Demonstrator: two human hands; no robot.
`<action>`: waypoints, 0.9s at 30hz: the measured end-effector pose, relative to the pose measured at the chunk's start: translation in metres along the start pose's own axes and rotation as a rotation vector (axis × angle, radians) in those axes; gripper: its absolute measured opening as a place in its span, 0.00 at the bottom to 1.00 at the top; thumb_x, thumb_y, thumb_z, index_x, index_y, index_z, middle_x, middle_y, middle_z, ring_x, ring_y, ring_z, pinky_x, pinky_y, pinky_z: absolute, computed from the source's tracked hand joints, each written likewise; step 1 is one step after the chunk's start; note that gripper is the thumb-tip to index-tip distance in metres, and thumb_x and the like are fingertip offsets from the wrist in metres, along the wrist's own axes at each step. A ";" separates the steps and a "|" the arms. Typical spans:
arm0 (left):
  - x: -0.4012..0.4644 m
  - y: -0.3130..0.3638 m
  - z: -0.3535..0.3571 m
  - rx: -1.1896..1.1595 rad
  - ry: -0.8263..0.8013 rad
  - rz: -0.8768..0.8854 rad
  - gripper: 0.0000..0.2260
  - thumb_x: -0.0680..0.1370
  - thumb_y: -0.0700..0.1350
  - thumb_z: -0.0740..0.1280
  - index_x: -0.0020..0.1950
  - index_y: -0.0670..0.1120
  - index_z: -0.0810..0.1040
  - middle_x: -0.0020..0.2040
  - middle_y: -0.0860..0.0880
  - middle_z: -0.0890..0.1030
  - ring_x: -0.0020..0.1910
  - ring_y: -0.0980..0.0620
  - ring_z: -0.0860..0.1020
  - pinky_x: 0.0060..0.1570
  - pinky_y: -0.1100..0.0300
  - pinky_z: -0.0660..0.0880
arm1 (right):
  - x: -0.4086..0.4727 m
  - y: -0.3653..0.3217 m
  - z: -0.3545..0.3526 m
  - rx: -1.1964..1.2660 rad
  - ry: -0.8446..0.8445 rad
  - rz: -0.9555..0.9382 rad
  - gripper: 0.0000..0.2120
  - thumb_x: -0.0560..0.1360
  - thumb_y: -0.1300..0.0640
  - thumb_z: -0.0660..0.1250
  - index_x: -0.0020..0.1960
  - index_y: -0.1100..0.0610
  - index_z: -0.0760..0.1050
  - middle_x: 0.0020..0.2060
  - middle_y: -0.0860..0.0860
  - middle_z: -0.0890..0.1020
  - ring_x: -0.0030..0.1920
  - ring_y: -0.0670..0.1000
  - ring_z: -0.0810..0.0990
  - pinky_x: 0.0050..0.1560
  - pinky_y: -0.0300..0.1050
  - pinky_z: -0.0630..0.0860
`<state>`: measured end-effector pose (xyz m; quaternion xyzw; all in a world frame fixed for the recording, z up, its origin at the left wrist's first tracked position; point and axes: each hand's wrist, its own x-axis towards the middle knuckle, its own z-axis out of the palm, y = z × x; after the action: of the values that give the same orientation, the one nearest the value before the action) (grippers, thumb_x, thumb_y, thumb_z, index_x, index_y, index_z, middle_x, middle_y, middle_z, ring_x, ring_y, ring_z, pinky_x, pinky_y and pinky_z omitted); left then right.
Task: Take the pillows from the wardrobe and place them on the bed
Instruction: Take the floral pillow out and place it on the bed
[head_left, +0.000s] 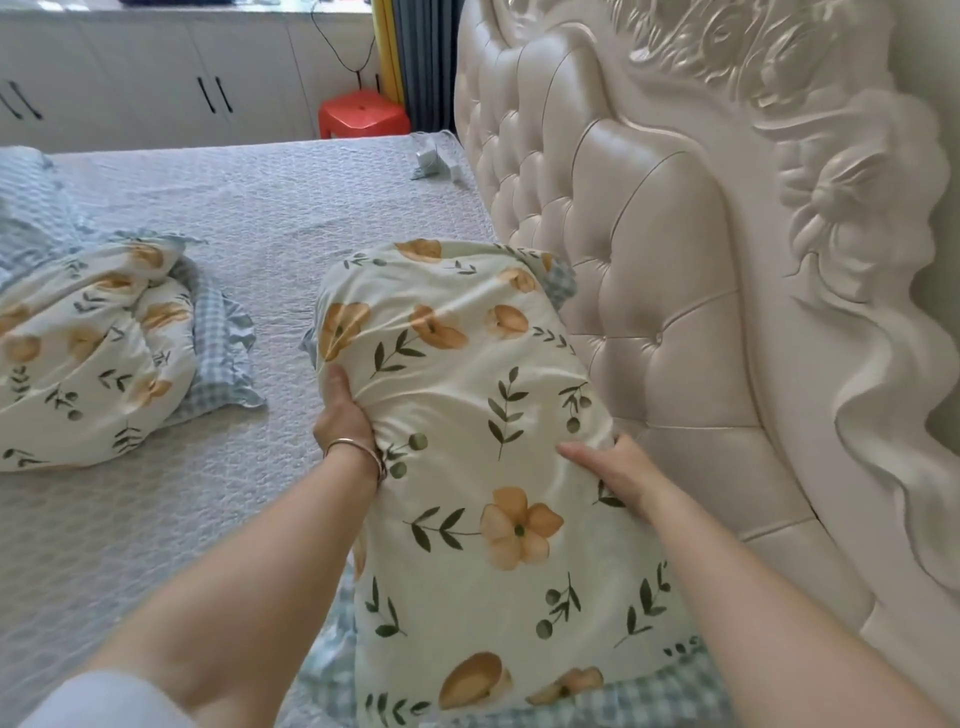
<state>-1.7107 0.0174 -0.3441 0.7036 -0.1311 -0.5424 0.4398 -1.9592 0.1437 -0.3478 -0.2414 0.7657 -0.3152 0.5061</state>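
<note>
My left hand & right hand clamped the floral pillow at its sides, against the padded headboard, on the bed; second pillow lay well away from headboard; risk, I judged: pillow slumping forward if released leaning; plenty of bare bedding beyond it.
</note>
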 end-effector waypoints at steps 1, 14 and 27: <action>0.005 -0.003 0.007 0.010 0.001 0.012 0.35 0.71 0.66 0.63 0.65 0.39 0.71 0.63 0.42 0.75 0.61 0.44 0.74 0.61 0.54 0.67 | 0.010 -0.001 0.001 -0.043 0.047 -0.024 0.36 0.57 0.44 0.78 0.61 0.52 0.71 0.55 0.52 0.81 0.53 0.54 0.81 0.55 0.54 0.78; 0.093 -0.072 0.107 0.229 -0.269 0.045 0.28 0.73 0.56 0.68 0.67 0.44 0.64 0.57 0.45 0.74 0.54 0.44 0.76 0.47 0.51 0.76 | 0.130 0.016 -0.009 -0.342 0.370 -0.048 0.25 0.70 0.52 0.70 0.63 0.59 0.68 0.58 0.58 0.78 0.58 0.60 0.76 0.49 0.43 0.67; 0.115 -0.109 0.127 0.716 -0.236 0.112 0.49 0.69 0.59 0.71 0.76 0.42 0.43 0.77 0.40 0.48 0.75 0.39 0.51 0.72 0.43 0.52 | 0.178 0.038 0.000 -0.523 0.317 -0.112 0.36 0.75 0.55 0.66 0.76 0.53 0.50 0.71 0.58 0.66 0.68 0.60 0.68 0.63 0.52 0.67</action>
<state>-1.8108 -0.0559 -0.5047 0.7374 -0.4005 -0.5144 0.1769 -2.0277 0.0474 -0.4866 -0.3531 0.8757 -0.1684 0.2832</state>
